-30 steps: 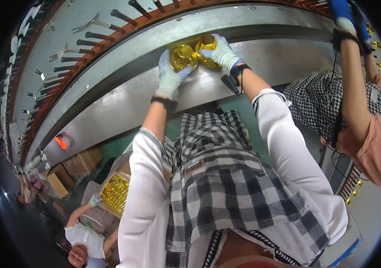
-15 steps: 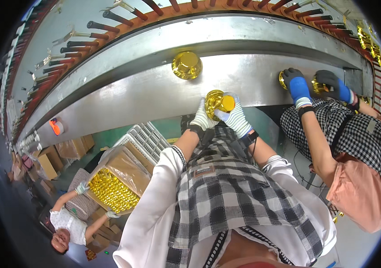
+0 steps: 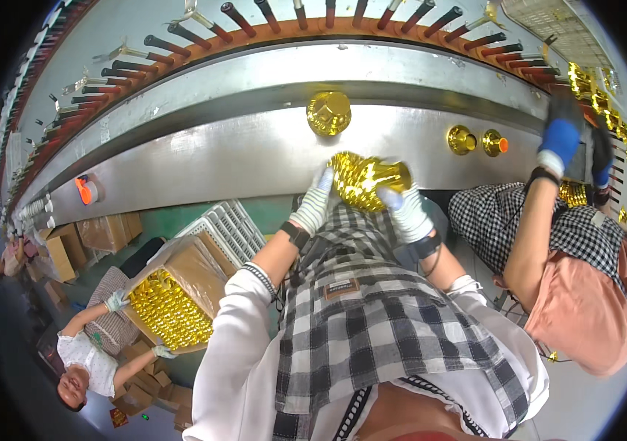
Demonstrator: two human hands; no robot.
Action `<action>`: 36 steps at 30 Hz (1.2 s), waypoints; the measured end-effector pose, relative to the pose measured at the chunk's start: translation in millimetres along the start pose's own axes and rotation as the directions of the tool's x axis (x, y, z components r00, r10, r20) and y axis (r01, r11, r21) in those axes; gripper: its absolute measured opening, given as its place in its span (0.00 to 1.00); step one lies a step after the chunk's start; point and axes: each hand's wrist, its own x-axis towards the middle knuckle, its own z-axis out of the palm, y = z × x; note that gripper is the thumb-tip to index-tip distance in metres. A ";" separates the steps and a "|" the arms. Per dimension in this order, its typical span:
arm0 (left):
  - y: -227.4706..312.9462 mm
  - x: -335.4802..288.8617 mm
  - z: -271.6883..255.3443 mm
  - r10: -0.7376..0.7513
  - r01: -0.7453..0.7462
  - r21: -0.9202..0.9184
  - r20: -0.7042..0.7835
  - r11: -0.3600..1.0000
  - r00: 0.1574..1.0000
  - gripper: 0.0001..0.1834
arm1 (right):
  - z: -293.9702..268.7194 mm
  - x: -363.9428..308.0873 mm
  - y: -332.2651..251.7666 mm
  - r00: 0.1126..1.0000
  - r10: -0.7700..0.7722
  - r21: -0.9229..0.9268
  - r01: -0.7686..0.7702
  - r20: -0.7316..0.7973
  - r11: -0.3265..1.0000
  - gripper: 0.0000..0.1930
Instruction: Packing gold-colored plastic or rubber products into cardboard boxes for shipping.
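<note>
In front of my apron, a shiny gold, ridged cup-like piece [image 3: 365, 180] lies on its side between my hands. My left hand [image 3: 315, 204], in a white striped glove, is closed on its left end. At the narrower right end is my right hand [image 3: 407, 209], gloved alike, slightly blurred, with its thumb against the piece. Some of the fingers of both hands are hidden behind it. Just beyond stands another gold flared piece [image 3: 329, 114] on the metal bench [image 3: 232, 151]. Farther right are a small gold piece [image 3: 462, 140] and one with an orange end [image 3: 495, 143].
A conveyor rail with dark-handled rods [image 3: 276, 26] curves behind the bench. At the right, a co-worker's blue-and-black gloved hand [image 3: 563, 136] is blurred. Lower left, another person holds a carton of gold pieces [image 3: 170, 312] beside white crates [image 3: 232, 224]. An orange tape roll [image 3: 84, 191] sits on the bench's left.
The gold piece in my hands has turned from end-up onto its side, and my hands are farther apart. The co-worker's hands have left two gold pieces on the bench and moved right.
</note>
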 end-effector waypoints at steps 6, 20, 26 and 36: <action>103.4 3.0 72.5 0.499 -0.480 0.518 0.114 0.708 0.859 0.39 | 46.5 70.7 -128.6 0.975 -0.220 -0.203 0.219 0.021 0.954 0.28; -3.1 253.8 4.9 -0.270 0.240 -0.374 -0.031 0.896 0.962 0.37 | -20.6 156.6 -104.3 0.977 -0.135 -0.403 0.191 0.163 0.895 0.21; -86.8 173.7 22.4 -0.311 0.264 -0.234 -0.195 0.936 0.930 0.40 | -65.5 74.0 -84.2 0.976 -0.163 -0.425 0.210 0.146 0.881 0.28; -252.9 48.2 4.1 -0.112 0.030 -0.723 -0.066 0.691 0.992 0.32 | -89.7 -68.9 -76.2 0.947 0.159 -0.284 -0.077 0.278 0.956 0.33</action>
